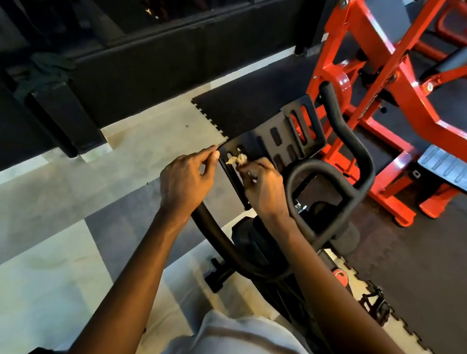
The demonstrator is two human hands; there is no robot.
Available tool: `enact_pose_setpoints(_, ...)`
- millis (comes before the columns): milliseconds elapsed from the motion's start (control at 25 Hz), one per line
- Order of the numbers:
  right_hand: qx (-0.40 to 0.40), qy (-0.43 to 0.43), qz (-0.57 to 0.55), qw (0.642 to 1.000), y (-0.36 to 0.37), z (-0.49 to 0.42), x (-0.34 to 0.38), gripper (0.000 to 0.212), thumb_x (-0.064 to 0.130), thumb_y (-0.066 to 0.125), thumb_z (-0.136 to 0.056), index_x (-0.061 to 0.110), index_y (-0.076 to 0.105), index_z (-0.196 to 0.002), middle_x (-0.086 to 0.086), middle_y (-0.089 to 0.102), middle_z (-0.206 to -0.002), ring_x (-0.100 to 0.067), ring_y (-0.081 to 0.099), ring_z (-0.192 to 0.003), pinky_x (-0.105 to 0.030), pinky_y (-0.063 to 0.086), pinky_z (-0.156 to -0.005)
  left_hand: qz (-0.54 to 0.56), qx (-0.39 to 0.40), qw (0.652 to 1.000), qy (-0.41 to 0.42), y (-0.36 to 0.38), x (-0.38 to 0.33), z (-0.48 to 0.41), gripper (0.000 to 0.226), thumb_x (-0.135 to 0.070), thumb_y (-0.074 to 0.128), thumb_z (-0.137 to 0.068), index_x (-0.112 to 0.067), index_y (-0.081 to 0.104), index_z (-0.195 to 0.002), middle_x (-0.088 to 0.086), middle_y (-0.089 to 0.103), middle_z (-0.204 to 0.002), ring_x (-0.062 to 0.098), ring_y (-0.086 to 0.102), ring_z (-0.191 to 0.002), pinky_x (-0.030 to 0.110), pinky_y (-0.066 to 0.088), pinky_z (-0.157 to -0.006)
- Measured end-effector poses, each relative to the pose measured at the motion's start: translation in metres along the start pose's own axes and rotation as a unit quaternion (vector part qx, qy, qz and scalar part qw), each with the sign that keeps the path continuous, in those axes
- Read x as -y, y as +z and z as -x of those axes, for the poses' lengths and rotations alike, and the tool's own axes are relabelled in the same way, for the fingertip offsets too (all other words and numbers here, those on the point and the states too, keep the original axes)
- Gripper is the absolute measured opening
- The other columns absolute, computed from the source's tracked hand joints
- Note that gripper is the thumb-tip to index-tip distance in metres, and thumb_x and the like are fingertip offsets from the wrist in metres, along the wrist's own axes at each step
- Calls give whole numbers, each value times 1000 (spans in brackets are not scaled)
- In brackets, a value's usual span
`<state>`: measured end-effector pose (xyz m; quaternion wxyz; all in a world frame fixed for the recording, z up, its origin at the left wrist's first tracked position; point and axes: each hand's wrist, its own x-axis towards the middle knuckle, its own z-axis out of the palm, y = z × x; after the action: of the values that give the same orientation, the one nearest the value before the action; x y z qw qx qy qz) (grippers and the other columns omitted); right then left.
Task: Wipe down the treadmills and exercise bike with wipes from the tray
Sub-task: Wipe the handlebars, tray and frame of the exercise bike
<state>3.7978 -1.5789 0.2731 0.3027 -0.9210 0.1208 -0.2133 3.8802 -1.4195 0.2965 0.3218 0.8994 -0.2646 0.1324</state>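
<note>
The person leans over the exercise bike [261, 248], which stands in the middle of the frame, partly on the pale tiled floor [42, 241] and partly on the black rubber mat [438, 246]. Both arms reach forward to a black slotted plate [280, 123] mounted at the front of the bike, just left of the looped handlebar [329, 166].

The left hand [188, 177] is at the centre of the frame with its fingers curled. Its thumb and forefinger pinch the plate's lower left corner.

The right hand [266, 189] is just to the right of it, its fingers bunched round a small crumpled wipe [239, 158]. The wipe is pale and wadded, and it is pressed against the lower part of the plate, close beside one of the slots. The two hands are near each other but do not touch, with the plate's edge between them.

A bike pedal [372, 305] shows at lower right, above the mat's toothed edge. The person's light grey shirt [234, 353] fills the bottom centre.

A red machine [466, 139] takes up the upper right of the frame, standing on the mat, with a grey ribbed footplate [459, 172] at its base. A dark wall runs across the upper left.
</note>
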Motion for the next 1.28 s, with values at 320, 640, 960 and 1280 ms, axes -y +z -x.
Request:
enact_pose_setpoints(320,-5,-52,35,998,0,-33,16,34,7,61,-96,11,66,-129,-7,60,-125,-20,57,-116,-26,49,-94,-5,17,1000,22,0,2,1,40,-46,51,-103,-21,69,-127,-1,75,-114,16,73,-97,24,51,-79)
enact_pose_setpoints(640,84,8,101,991,-17,9,-15,32,-3,57,-94,10,69,-121,-5,59,-110,-21,64,-87,-23,50,-70,-22,17,1000,6,0,-1,3,44,-50,48,-103,-21,68,-129,1,75,-114,18,72,-102,30,55,-83)
enact_pose_setpoints(960,196,35,86,976,-27,3,-13,22,0,65,-85,16,72,-99,1,71,-108,-18,68,-101,-28,54,-85,-24,16,1000,8,-1,-2,3,44,-51,47,-103,-23,69,-129,0,75,-112,19,73,-100,33,57,-82)
enact_pose_setpoints(1280,194,23,-16,981,-32,19,-13,17,7,68,-90,18,71,-102,7,71,-107,-5,67,-100,-23,53,-89,-36,38,999,-6,-4,-5,3,44,-50,47,-103,-23,67,-131,0,73,-119,20,70,-107,28,47,-85)
